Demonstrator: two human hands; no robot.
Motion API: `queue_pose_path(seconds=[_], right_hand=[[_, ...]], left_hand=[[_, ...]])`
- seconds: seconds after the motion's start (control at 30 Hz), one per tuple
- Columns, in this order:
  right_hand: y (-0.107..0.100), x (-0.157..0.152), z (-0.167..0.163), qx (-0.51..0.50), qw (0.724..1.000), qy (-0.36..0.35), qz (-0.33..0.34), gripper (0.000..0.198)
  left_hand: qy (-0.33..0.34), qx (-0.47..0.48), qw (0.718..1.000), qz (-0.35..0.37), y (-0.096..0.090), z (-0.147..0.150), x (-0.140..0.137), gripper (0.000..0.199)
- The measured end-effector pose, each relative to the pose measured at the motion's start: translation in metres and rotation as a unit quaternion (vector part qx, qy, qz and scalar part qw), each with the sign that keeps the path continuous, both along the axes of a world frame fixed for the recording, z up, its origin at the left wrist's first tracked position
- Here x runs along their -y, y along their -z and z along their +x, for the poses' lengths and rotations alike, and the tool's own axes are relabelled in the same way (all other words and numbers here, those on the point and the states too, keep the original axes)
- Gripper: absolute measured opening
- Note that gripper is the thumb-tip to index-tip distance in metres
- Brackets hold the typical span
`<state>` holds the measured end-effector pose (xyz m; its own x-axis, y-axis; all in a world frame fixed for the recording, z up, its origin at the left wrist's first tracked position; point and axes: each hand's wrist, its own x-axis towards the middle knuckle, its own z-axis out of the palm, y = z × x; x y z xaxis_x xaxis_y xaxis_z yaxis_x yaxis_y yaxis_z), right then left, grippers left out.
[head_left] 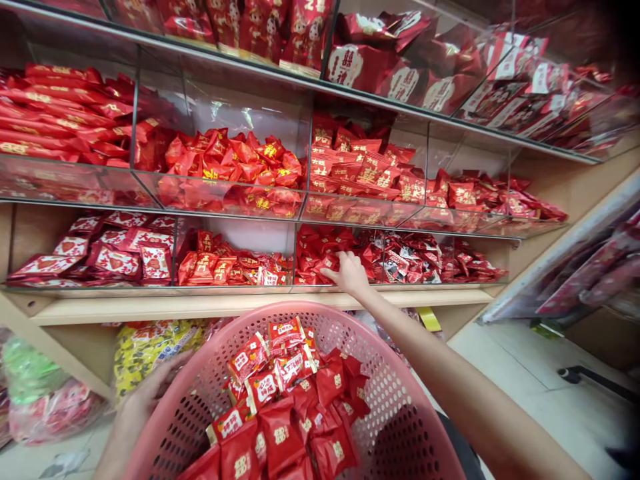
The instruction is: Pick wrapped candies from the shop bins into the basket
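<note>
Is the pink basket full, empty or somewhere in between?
In between: red packets are heaped inside the pink basket, but its holey wall shows bare on the picture's right side.

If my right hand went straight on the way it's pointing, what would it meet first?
Probably the red packets on the lower shelf, right at your right hand; depth makes actual contact hard to judge.
</note>
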<state>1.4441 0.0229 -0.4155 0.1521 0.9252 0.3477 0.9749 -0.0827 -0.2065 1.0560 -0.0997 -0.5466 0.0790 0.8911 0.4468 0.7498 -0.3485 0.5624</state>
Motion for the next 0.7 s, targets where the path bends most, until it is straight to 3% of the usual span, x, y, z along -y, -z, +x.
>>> queue_pose_path(seconds=[0.2,0.43,0.7], right_hand=[[-0.003,-0.002,-0.005,0.009,0.999,0.010,-0.033,0.050],[-0.006,-0.006,-0.004,0.000,0.998,0.026,-0.055,0.058],[-0.003,-0.008,-0.001,-0.017,0.998,0.025,-0.054,0.056]], left_hand=[[-0.005,0.059,0.998,-0.001,0.000,0.005,0.002,0.037],[0.029,-0.016,0.999,-0.010,-0.011,0.002,0.002,0.035],[0.034,-0.042,0.998,-0.014,-0.024,0.009,0.008,0.034]])
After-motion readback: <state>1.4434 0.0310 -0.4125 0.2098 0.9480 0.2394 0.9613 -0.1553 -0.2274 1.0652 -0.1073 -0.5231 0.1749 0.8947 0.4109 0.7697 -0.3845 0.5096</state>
